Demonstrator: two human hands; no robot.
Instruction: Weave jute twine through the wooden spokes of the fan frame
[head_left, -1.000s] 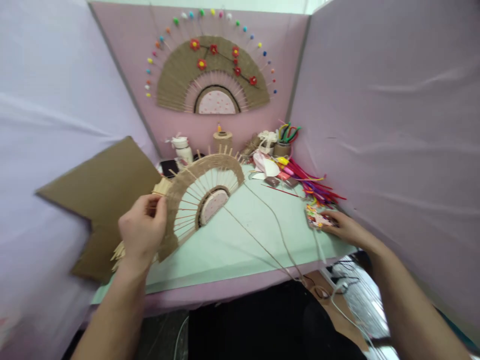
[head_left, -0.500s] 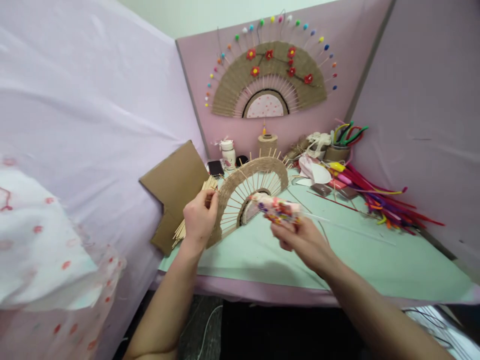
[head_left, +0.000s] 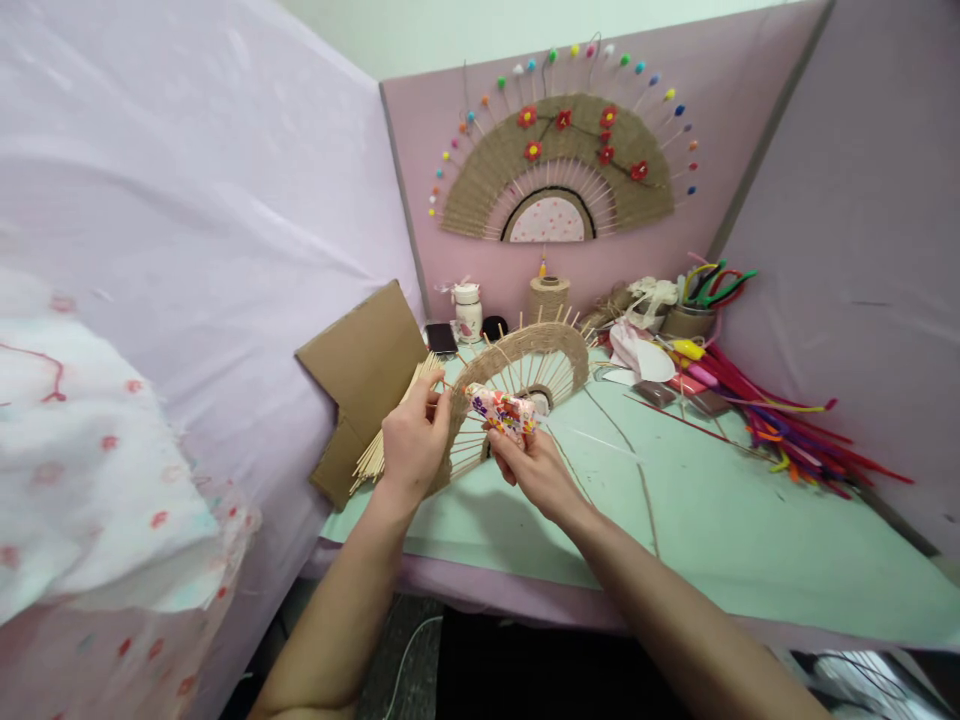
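Note:
My right hand (head_left: pixel 536 475) grips a flower-patterned hot glue gun (head_left: pixel 506 412), its nose pointing left and a clear glue stick (head_left: pixel 600 442) trailing from its back. Beneath the gun lies a fan (head_left: pixel 566 342) of thin sticks woven with brown twine. At the fan's left side, my left hand (head_left: pixel 412 445) is closed, thumb and fingertips pinched at an outer stick. The gun's tip is close to those fingertips; whether it touches is unclear. The gun and right hand hide part of the fan's middle.
Bundled sticks (head_left: pixel 367 460) and cardboard (head_left: pixel 364 345) lie left. A phone (head_left: pixel 441 338), white bottle (head_left: pixel 468 312) and twine spool (head_left: pixel 550 298) stand behind. Pipe cleaners (head_left: pixel 795 430) and a pot of scissors (head_left: pixel 688 318) are right. A finished fan (head_left: pixel 562 165) hangs on the back panel.
My right hand has brought the glue gun leftward, over the fan and close to my left fingertips. My left hand keeps its pinch at the fan's left side. The view has shifted slightly.

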